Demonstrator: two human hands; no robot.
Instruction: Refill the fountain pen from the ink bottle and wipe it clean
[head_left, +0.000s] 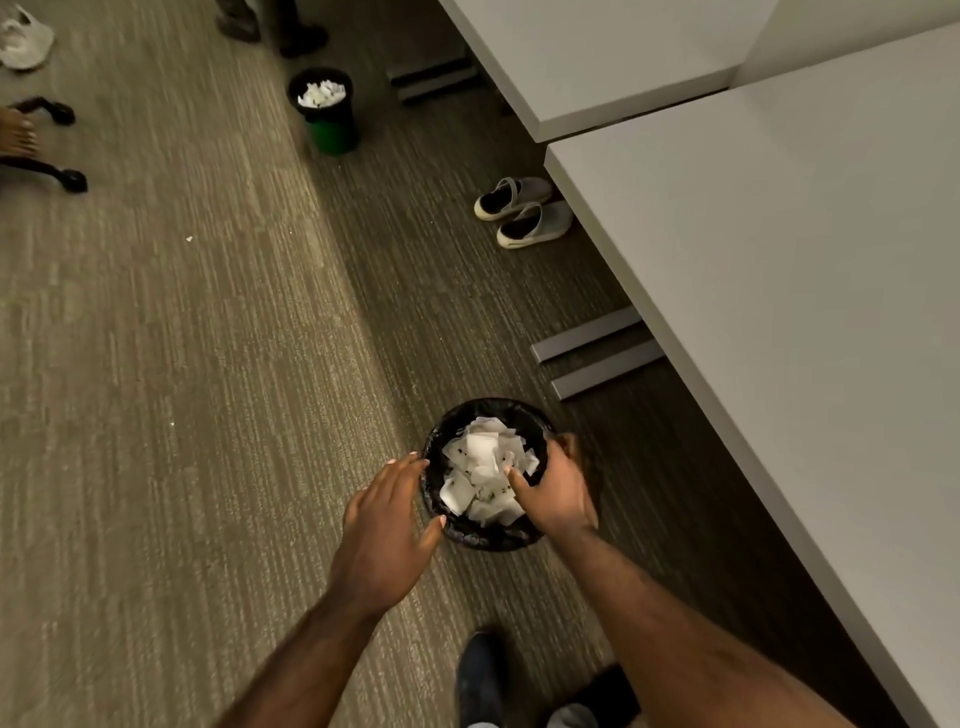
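A small black-lined waste bin (470, 535) stands on the carpet below me, filled with crumpled white tissues (480, 470) marked with dark ink spots. My left hand (387, 525) rests against the bin's left rim with fingers spread. My right hand (553, 491) grips the bin's right rim, thumb inside against the tissues. No fountain pen or ink bottle is in view.
A grey table (805, 291) fills the right side, with a second table (587, 57) behind it. A pair of grey clogs (524, 210) lies near the table edge. Another bin (327, 111) with tissues stands farther back. Chair casters (62, 145) sit at the left. My shoes (480, 680) are below.
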